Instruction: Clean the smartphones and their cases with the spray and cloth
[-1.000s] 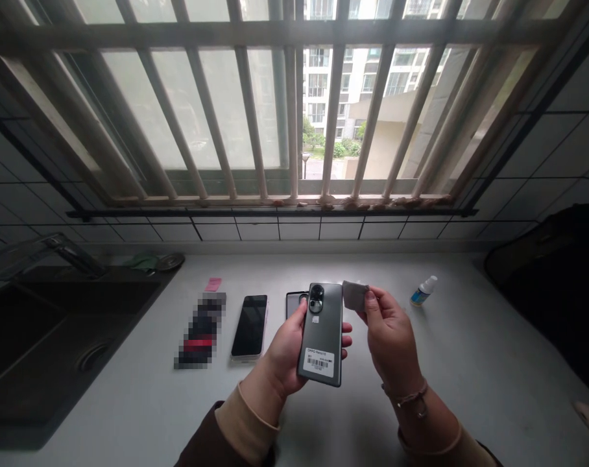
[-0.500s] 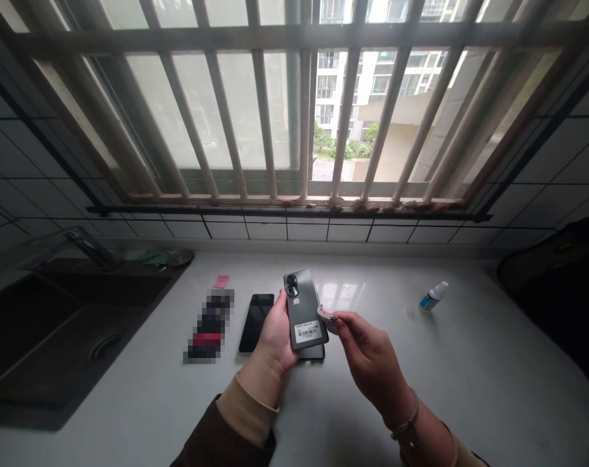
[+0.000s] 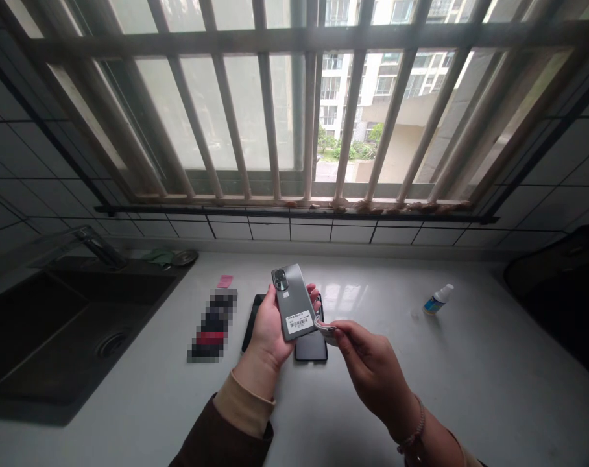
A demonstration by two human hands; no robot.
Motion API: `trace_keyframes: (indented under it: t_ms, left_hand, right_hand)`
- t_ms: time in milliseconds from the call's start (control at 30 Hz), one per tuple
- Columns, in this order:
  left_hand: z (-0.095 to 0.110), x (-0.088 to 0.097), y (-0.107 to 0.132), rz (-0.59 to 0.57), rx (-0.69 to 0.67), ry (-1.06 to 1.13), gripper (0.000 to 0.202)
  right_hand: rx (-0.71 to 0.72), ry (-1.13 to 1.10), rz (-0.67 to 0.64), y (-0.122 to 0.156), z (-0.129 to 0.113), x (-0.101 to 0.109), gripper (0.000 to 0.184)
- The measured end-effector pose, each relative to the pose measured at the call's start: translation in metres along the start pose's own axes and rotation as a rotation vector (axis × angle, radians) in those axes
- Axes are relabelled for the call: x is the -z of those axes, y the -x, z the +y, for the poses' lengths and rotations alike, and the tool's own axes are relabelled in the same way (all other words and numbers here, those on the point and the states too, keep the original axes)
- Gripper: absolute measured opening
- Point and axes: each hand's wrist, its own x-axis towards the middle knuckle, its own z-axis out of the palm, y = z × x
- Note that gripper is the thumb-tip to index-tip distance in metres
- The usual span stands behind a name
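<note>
Our left hand holds the slick, fragile smartphone by its edges; at four o'clock, our right hand pinches a soft wipe.

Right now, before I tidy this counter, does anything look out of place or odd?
One thing stands out: the grey phone in the left hand carries a white barcode sticker on its back, unusual for a phone in use. The packet left of it is pixelated and unreadable. Nothing looks spilled.

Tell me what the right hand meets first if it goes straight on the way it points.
The phone held in the left hand, just past the cloth the right hand pinches; depth is unclear.
</note>
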Motion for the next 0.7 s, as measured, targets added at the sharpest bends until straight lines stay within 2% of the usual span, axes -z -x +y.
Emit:
trace_keyframes:
  t_ms: [100, 300, 567, 700]
  left_hand:
    - [-0.001, -0.004, 0.006, -0.04, -0.02, 0.025, 0.063]
    - [-0.007, -0.009, 0.013, -0.042, -0.116, 0.086, 0.061]
    - [-0.013, -0.004, 0.007, -0.028, -0.244, 0.109, 0.053]
    - [-0.015, -0.003, 0.005, 0.029, -0.268, 0.121, 0.04]
  right_hand:
    - [-0.12, -0.13, 0.084, -0.001, 0.005, -0.004, 0.031]
    - [-0.423, -0.683, 0.154, -0.003, 0.016, -0.021, 0.046]
    - [-0.588, -0.85, 0.16, -0.003, 0.014, -0.031, 0.043]
    - [-0.636, -0.949, 0.116, 0.0, 0.01, -0.036, 0.042]
